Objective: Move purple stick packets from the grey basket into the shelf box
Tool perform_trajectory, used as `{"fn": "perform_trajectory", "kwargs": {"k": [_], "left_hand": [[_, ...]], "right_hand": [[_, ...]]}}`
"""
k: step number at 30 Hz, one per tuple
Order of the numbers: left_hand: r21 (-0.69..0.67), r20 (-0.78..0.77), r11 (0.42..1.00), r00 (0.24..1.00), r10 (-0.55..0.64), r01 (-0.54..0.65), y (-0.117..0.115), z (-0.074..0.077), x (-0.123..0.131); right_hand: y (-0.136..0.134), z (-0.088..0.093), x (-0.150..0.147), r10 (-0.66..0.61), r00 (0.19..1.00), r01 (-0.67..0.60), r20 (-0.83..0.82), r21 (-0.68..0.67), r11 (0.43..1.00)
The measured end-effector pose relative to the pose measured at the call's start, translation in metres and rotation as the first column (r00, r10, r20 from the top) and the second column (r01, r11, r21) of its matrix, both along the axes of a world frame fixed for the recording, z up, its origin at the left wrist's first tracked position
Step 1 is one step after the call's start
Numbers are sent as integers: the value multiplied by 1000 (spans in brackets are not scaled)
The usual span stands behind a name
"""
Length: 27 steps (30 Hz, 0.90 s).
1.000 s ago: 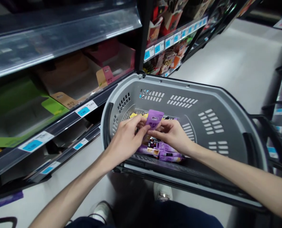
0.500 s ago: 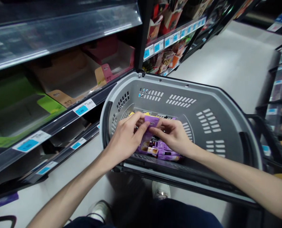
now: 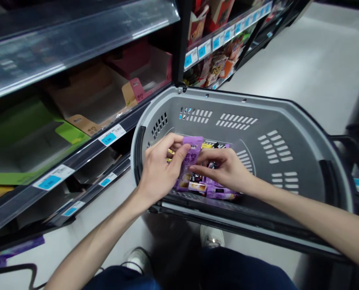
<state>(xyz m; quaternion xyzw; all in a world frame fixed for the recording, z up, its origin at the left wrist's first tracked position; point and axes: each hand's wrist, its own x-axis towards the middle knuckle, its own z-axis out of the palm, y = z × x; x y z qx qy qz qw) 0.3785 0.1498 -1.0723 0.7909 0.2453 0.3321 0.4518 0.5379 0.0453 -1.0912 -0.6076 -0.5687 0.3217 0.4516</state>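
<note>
In the head view, my left hand (image 3: 162, 165) is closed on a purple milk tea sachet (image 3: 189, 159), thumb across its front and fingers behind. The sachet stands upright with its printed face toward me. At its right edge is my right hand (image 3: 221, 167), thumb tip over the front and fingers reaching behind, lightly gripping that edge. Both hands are above the inside of a grey shopping basket (image 3: 242, 106). Several purple sachets (image 3: 221, 193) lie on the basket floor beneath my hands, with a yellow packet (image 3: 208, 146) behind them, partly hidden.
Shelves on the left hold open display cartons: a green carton (image 3: 25, 129), a tan carton (image 3: 85, 123) and a pink carton (image 3: 138, 90). A price tag (image 3: 111, 136) lines the shelf edge. Packaged snacks (image 3: 218, 66) fill shelves beyond. My shoes are below the basket.
The sachet now faces me more fully, showing its printed front. My right hand has drawn slightly to the right, its thumb and fingers farther apart. The view has shifted a little.
</note>
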Motion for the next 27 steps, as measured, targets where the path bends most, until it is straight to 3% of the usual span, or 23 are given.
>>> {"fn": "perform_trajectory", "kwargs": {"k": [6, 14, 20, 24, 27], "left_hand": [[-43, 58, 999, 998, 21, -19, 0, -1, 1], [-86, 249, 982, 951, 182, -166, 7, -4, 5], [-162, 326, 953, 897, 298, -257, 12, -10, 6], [-315, 326, 932, 902, 282, -177, 15, -13, 6], [-370, 253, 929, 961, 114, -13, 14, -13, 6]], "right_hand": [[1, 5, 2, 43, 999, -43, -5, -24, 999], [-2, -9, -6, 204, 978, -210, -49, -183, 961], [-2, -7, -3, 190, 981, -177, 34, -230, 957], [-1, -6, -3, 129, 989, -112, 66, -217, 970], [-1, -6, -4, 75, 995, -60, 71, -200, 978]]}}
